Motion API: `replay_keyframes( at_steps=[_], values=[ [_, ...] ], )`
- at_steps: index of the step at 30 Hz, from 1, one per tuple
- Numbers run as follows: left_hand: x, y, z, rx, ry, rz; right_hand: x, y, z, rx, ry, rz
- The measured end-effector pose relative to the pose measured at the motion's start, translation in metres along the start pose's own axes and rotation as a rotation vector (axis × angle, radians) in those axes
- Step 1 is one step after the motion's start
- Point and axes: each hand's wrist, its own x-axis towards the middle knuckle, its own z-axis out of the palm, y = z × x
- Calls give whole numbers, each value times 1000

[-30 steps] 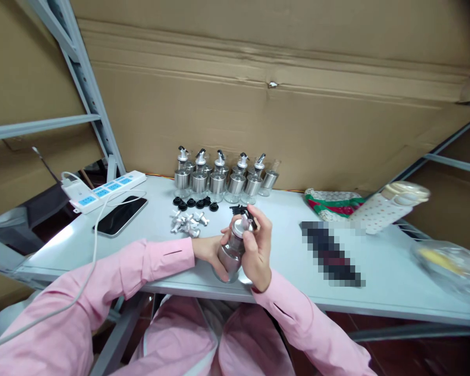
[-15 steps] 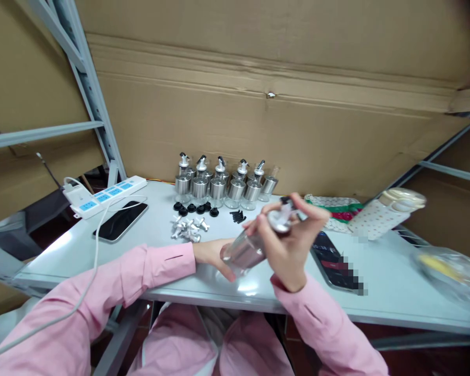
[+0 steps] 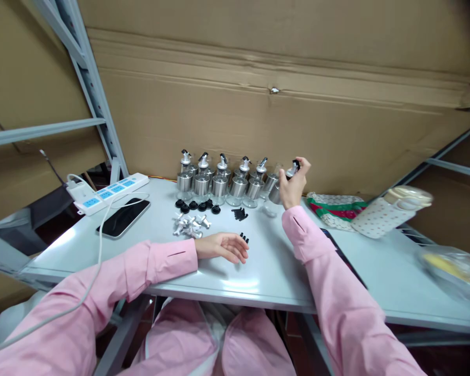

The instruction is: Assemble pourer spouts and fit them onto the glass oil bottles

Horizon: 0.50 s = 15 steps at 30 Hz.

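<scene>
My right hand (image 3: 294, 187) grips a glass oil bottle (image 3: 274, 195) by its top, at the right end of the bottle row. This bottle has a metal sleeve and a white spout with a black tip. My left hand (image 3: 226, 247) rests near the table's front with loosely curled fingers apart and nothing in it. Just beyond its fingertips lie small black pieces (image 3: 244, 238). Several similar bottles (image 3: 219, 186) stand in rows at the back, the front ones fitted with spouts. Before them lie black stoppers (image 3: 202, 207), white spout parts (image 3: 191, 224) and a pile of thin black pieces (image 3: 240, 214).
On the left are a power strip (image 3: 113, 194) and a phone (image 3: 125, 218) with a white cable. At the right, my sleeve partly covers another phone (image 3: 342, 256). A patterned cloth (image 3: 335, 206), a dotted flask (image 3: 387, 211) and a plastic-wrapped item (image 3: 450, 266) lie beyond it. Cardboard (image 3: 235, 120) walls the back.
My right hand has carried the bottle away from me to the row's right end. My left hand has let go of the bottle's base and stays near the front.
</scene>
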Motion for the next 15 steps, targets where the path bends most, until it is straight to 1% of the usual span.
replay_keyframes(
  at_steps=[5, 10, 13, 15],
  values=[
    [0, 1, 0, 2, 7, -3, 1, 24, 17, -6, -3, 22],
    [-1, 4, 2, 90, -16, -19, 1, 39, 23, 14, -29, -13],
    [-2, 5, 3, 101, -12, -23, 0, 39, 21, 7, -91, -44],
    [-2, 5, 3, 86, -6, -23, -4, 27, 17, -18, -54, -61]
  ],
)
